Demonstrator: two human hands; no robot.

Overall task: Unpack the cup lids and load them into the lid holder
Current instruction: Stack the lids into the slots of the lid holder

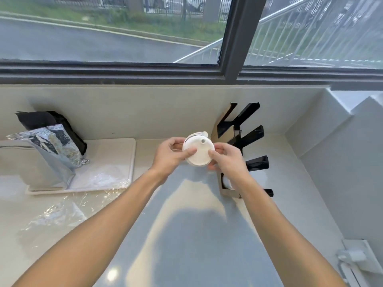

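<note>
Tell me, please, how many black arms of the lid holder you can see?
4: the farthest, a second, a third and the nearest, all right of the hands; the right hand may hide more.

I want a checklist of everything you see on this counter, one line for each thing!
Surface: pale counter, shiny, shadowed in the middle.
Job's things: stack of white lids held above the counter; black lid holder just right of it, slots look empty.
Clutter: crumpled clear wrap, silver foil bag, black bag, white mat.
Grippers: left hand and right hand both grip the stack.
Cables: nothing seen.
Surroundings: window, street outside.
</note>
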